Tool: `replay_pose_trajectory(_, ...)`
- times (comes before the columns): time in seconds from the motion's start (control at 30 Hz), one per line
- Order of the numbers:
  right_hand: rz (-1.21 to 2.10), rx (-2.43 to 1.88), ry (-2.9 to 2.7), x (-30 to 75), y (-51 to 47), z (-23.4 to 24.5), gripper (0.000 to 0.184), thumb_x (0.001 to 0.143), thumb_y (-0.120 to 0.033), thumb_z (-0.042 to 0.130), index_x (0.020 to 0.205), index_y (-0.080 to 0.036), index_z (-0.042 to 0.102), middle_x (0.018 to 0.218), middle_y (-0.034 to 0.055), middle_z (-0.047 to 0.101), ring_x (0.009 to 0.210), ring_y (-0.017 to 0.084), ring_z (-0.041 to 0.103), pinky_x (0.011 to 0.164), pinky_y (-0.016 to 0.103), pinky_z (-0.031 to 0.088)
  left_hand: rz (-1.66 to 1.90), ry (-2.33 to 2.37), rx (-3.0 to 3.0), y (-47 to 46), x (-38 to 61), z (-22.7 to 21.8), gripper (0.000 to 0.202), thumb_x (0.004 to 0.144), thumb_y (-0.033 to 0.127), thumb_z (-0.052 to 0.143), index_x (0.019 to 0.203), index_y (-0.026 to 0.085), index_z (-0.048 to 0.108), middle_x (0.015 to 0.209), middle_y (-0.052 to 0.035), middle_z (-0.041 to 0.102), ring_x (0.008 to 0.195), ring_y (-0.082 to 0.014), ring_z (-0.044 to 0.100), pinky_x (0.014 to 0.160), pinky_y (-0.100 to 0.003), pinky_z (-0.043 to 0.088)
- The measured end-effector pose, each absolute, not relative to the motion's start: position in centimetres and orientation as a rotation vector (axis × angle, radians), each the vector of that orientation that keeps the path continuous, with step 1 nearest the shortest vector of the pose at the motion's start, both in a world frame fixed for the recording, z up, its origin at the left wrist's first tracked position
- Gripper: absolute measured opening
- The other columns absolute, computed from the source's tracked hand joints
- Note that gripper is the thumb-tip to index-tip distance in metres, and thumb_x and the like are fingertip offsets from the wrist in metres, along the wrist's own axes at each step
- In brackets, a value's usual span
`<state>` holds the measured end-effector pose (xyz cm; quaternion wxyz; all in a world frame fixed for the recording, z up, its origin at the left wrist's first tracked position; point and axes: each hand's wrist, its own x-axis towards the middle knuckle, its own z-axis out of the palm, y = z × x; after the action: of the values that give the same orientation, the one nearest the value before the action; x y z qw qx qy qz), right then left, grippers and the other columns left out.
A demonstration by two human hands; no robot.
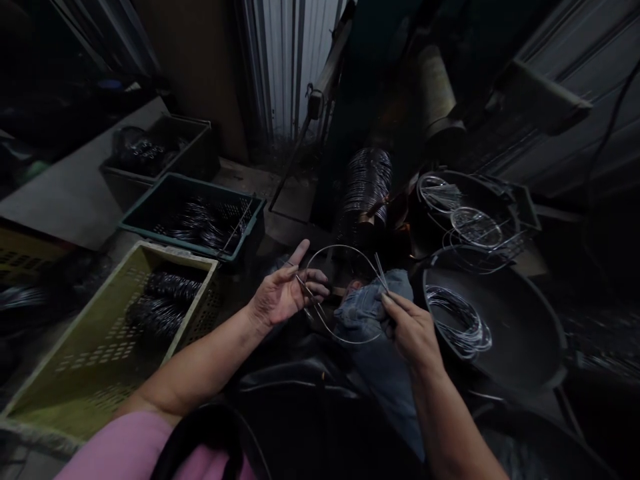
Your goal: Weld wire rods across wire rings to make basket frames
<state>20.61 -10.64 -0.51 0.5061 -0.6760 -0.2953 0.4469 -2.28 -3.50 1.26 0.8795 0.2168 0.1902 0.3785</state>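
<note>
A thin wire ring (341,246) hangs in the air between the two hands, over a blue cloth (373,313) on the person's lap. The left hand (283,297) takes the ring's left side. Its grip is loose, with thumb and bent fingers closing on the wire and the index finger pointing up and away. The right hand (411,328) holds the ring's right side in a narrow pinch, and two straight wire ends stick up just above its fingertips (387,300). The ring is bright, slim metal, a single open loop, roughly round.

To the right sits a black pan (520,347) holding loose wire coils (457,323). To the left stands a green crate (90,367), with a teal crate (150,207) beyond it. A stack of rings (369,180) stands further back.
</note>
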Motion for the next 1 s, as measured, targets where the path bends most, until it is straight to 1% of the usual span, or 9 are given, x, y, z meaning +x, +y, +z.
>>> replay_pose_trajectory(0.13, 1.061, -1.462, -0.423, 19.9, -11.3, 0.2, 0.034, 0.058, -0.036, 0.075, 0.083, -0.015, 0.067, 0.051, -0.0032, 0.055, 0.036, 0.006, 0.04, 0.032, 0.018, 0.028, 0.744, 0.481, 0.443, -3.9, -1.3, 0.9, 0.061, 0.066, 0.03, 0.064, 0.125, 0.017, 0.049, 0.094, -0.0102, 0.065, 0.089, -0.0256, 0.062, 0.078, -0.04, 0.045)
replay_pose_trajectory(0.23, 1.035, -1.406, -0.342, 19.7, -11.4, 0.0, 0.034, 0.056, -0.035, 0.076, 0.081, -0.015, 0.066, 0.054, -0.0025, 0.057, 0.038, 0.006, 0.043, 0.033, 0.017, 0.03, 0.676, 0.706, 0.558, -4.5, 0.1, 0.5, 0.046, 0.064, 0.019, 0.068, 0.109, 0.012, 0.061, 0.083, -0.0088, 0.067, 0.072, -0.0198, 0.065, 0.064, -0.03, 0.048)
replay_pose_trajectory(0.33, 1.028, -1.402, -0.365, 19.7, -11.6, -0.3, 0.032, 0.059, -0.036, 0.075, 0.081, -0.015, 0.065, 0.055, -0.0031, 0.055, 0.038, 0.005, 0.042, 0.034, 0.017, 0.03, 0.657, 0.859, 0.658, -5.0, 1.4, 0.3, 0.041, 0.065, 0.019, 0.069, 0.105, 0.009, 0.063, 0.066, -0.0059, 0.066, 0.057, -0.015, 0.063, 0.053, -0.024, 0.045)
replay_pose_trajectory(0.5, 0.981, -1.458, -0.448, 20.0, -12.0, -0.6, 0.025, 0.065, -0.036, 0.072, 0.08, -0.017, 0.066, 0.058, -0.0035, 0.055, 0.04, 0.005, 0.042, 0.037, 0.018, 0.031, 0.661, 0.879, 0.735, -4.9, 2.3, 0.7, 0.057, 0.067, 0.017, 0.067, 0.122, 0.011, 0.053, 0.065, -0.0032, 0.065, 0.053, -0.0134, 0.062, 0.048, -0.022, 0.045)
replay_pose_trajectory(0.6, 0.909, -1.622, -0.744, 21.4, -12.8, -0.3, 0.033, 0.068, -0.039, 0.069, 0.094, -0.018, 0.066, 0.072, 0.0, 0.061, 0.052, 0.01, 0.051, 0.049, 0.023, 0.042, 0.688, 0.902, 0.771, -4.4, 2.2, 0.7, 0.057, 0.068, 0.015, 0.064, 0.123, 0.011, 0.051, 0.062, -0.0019, 0.064, 0.05, -0.013, 0.061, 0.045, -0.021, 0.044)
replay_pose_trajectory(0.67, 0.746, -1.756, -1.105, 22.9, -13.7, 0.3, 0.052, 0.066, -0.039, 0.07, 0.113, -0.02, 0.059, 0.094, 0.0048, 0.062, 0.076, 0.018, 0.058, 0.069, 0.032, 0.047, 0.714, 0.917, 0.781, -4.0, 2.0, 0.5, 0.056, 0.068, 0.014, 0.063, 0.123, 0.011, 0.052, 0.062, -0.0016, 0.063, 0.05, -0.0127, 0.061, 0.045, -0.02, 0.043)
replay_pose_trajectory(0.77, 0.447, -1.81, -1.609, 24.5, -15.0, 1.9, 0.062, 0.074, -0.036, 0.063, 0.131, -0.023, 0.042, 0.115, 0.0087, 0.055, 0.105, 0.025, 0.05, 0.088, 0.04, 0.04, 0.742, 0.926, 0.776, -3.4, 1.8, 0.3, 0.054, 0.068, 0.014, 0.064, 0.121, 0.012, 0.053, 0.063, -0.0009, 0.062, 0.051, -0.0126, 0.062, 0.044, -0.019, 0.042)
replay_pose_trajectory(0.87, 0.295, -1.694, -1.986, 23.4, -14.8, 3.5, 0.053, 0.082, -0.031, 0.053, 0.132, -0.021, 0.039, 0.109, 0.0106, 0.056, 0.101, 0.025, 0.05, 0.087, 0.042, 0.038, 0.751, 0.924, 0.771, -3.1, 2.0, 0.4, 0.052, 0.067, 0.014, 0.064, 0.118, 0.013, 0.056, 0.063, -0.0005, 0.061, 0.051, -0.0126, 0.062, 0.042, -0.018, 0.039)
replay_pose_trajectory(1.0, 0.302, -1.54, -2.35, 19.7, -12.3, 4.5, 0.057, 0.078, -0.022, 0.054, 0.132, -0.011, 0.036, 0.102, 0.0138, 0.057, 0.095, 0.026, 0.051, 0.084, 0.044, 0.038, 0.745, 0.911, 0.735, -3.2, 2.6, 1.3, 0.051, 0.065, 0.014, 0.065, 0.115, 0.014, 0.059, 0.064, 0.0004, 0.06, 0.049, -0.0109, 0.06, 0.042, -0.018, 0.039)
